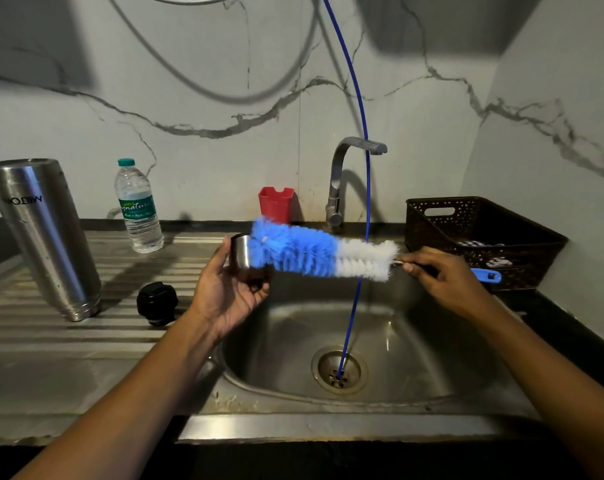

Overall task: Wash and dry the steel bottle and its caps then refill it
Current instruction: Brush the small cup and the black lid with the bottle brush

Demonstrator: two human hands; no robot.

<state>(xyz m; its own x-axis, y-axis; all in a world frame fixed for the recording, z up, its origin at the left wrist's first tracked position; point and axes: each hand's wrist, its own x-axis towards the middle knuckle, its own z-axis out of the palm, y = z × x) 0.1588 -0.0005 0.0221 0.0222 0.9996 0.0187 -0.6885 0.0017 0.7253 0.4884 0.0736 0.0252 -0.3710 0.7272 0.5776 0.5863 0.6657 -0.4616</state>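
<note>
The steel bottle (pixel 44 237) stands upside down on the ribbed drainboard at the left, mouth down. A black inner cap (pixel 156 303) lies beside it. Above the sink's left edge, my left hand (pixel 229 292) holds the steel outer cap (pixel 241 254) with its opening facing right. My right hand (pixel 449 278) grips the blue handle of a bottle brush (pixel 314 254). The brush's blue bristle tip is at the cap's opening, and its white bristles sit nearer my right hand.
A plastic water bottle (pixel 137 206) stands on the drainboard behind. A red holder (pixel 276 202) and the tap (pixel 345 178) are at the back of the sink (pixel 397 341). A thin blue tube (pixel 364 202) hangs into the drain. A dark basket (pixel 480 237) sits at the right.
</note>
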